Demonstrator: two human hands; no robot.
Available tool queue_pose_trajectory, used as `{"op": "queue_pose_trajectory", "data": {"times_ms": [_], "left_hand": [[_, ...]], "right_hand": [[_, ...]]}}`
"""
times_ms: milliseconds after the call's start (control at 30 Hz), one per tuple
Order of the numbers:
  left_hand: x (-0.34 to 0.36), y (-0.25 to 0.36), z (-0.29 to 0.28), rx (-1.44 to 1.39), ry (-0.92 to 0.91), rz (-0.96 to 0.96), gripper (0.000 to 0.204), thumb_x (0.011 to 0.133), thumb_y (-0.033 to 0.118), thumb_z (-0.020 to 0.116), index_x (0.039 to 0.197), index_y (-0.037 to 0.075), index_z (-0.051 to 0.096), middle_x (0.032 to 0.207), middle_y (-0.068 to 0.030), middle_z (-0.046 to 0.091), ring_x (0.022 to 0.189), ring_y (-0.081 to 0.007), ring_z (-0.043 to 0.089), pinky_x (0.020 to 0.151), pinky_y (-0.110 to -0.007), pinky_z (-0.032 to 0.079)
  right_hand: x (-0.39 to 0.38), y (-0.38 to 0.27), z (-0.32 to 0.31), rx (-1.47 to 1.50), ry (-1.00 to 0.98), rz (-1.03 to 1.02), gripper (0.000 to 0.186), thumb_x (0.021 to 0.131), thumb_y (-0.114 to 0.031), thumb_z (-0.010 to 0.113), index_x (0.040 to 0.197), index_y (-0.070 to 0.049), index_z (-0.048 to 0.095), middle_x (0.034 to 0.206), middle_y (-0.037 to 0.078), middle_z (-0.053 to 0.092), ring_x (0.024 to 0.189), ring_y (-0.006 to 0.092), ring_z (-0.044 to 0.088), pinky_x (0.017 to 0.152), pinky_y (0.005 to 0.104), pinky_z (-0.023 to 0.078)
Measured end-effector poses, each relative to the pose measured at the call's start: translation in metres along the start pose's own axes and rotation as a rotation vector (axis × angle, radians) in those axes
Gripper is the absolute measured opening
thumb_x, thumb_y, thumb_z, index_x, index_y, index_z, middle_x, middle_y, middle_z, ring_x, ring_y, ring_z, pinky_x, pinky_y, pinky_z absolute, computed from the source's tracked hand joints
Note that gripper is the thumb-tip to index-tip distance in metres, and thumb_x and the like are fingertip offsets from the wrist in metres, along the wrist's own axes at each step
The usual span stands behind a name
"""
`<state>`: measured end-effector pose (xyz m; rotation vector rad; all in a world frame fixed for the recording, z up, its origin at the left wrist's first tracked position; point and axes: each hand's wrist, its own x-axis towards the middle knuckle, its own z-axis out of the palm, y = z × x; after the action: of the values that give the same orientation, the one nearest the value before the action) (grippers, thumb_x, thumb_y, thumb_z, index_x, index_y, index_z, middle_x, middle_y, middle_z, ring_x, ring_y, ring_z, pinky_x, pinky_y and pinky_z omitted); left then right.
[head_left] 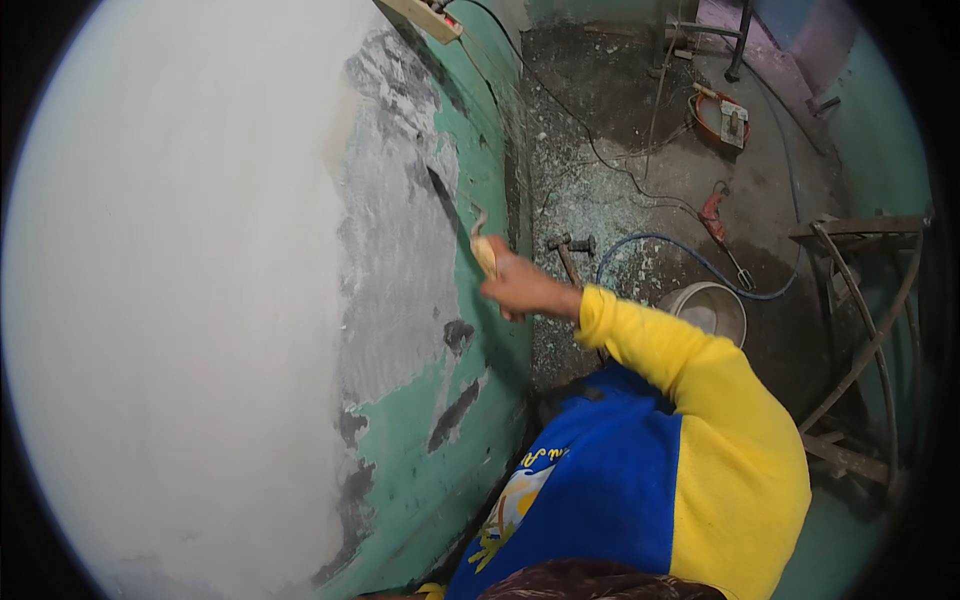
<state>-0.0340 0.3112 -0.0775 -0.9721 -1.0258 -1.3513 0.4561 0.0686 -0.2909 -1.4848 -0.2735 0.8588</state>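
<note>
My right hand (515, 285), in a yellow sleeve, is closed on the pale wooden handle of a trowel (483, 252), whose thin metal end points toward the wall. The wall has smooth off-white plaster (190, 290) on the left and a rough grey patch (395, 270) bordered by flaking green paint (420, 415) with dark chipped spots. The trowel is over the border of grey and green; whether it touches the surface I cannot tell. A bit of yellow sleeve shows at the lower edge, but my left hand is not visible.
Debris-strewn floor (560, 150) holds a hammer (570, 250), red power mixer (712, 220), cables, blue hose (640, 240), white bucket (720, 310) and orange tub with tools (715, 120). A metal stand (870, 330) is at right, a ladder (700, 30) at back, a wooden board (425, 15) high on the wall.
</note>
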Motion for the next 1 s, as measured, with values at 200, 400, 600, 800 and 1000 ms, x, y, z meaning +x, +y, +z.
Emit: {"op": "queue_pose_trajectory", "data": {"times_ms": [200,400,600,800,1000], "left_hand": [[0.002,0.011,0.003,-0.051,0.020,0.046,0.061,0.112,0.046,0.024,0.140,-0.003,0.046,0.136,-0.0253,0.050,0.124,-0.0452,0.048,0.103,-0.058,0.038],[0.010,0.025,-0.014,-0.059,-0.028,0.025,0.062,0.112,0.048,0.023,0.140,-0.003,0.046,0.137,-0.0250,0.049,0.125,-0.0455,0.047,0.103,-0.058,0.037],[0.002,0.009,-0.008,-0.116,-0.042,-0.010,0.059,0.112,0.045,0.025,0.141,-0.002,0.045,0.138,-0.0247,0.048,0.125,-0.0449,0.047,0.104,-0.058,0.036],[0.007,0.021,-0.016,-0.148,-0.046,-0.012,0.060,0.111,0.047,0.027,0.142,-0.002,0.044,0.141,-0.0251,0.046,0.128,-0.0437,0.045,0.105,-0.057,0.035],[0.009,0.022,-0.016,-0.158,-0.070,-0.029,0.066,0.110,0.052,0.024,0.143,-0.002,0.044,0.142,-0.0245,0.045,0.129,-0.0425,0.045,0.105,-0.057,0.034]], "right_hand": [[0.051,-0.001,-0.037,0.025,0.083,-0.010,0.072,0.090,-0.009,0.056,0.150,-0.006,0.017,0.076,0.013,0.064,0.050,0.0214,0.064,0.039,0.0357,0.050],[0.025,0.006,-0.022,-0.023,0.085,-0.063,0.067,0.089,-0.007,0.055,0.146,-0.003,0.021,0.075,0.013,0.062,0.048,0.0208,0.061,0.038,0.0362,0.049],[0.001,0.002,-0.001,-0.007,0.025,-0.050,0.067,0.091,-0.010,0.056,0.147,-0.002,0.020,0.070,0.009,0.060,0.046,0.0182,0.060,0.038,0.0337,0.048],[0.061,0.006,-0.052,0.029,0.134,0.000,0.068,0.089,-0.009,0.058,0.146,-0.003,0.021,0.079,0.012,0.060,0.048,0.0192,0.059,0.036,0.0354,0.046],[0.024,0.018,-0.030,-0.047,0.063,-0.039,0.066,0.090,-0.010,0.058,0.145,-0.006,0.023,0.079,0.011,0.060,0.046,0.0191,0.058,0.035,0.0350,0.044]]}}
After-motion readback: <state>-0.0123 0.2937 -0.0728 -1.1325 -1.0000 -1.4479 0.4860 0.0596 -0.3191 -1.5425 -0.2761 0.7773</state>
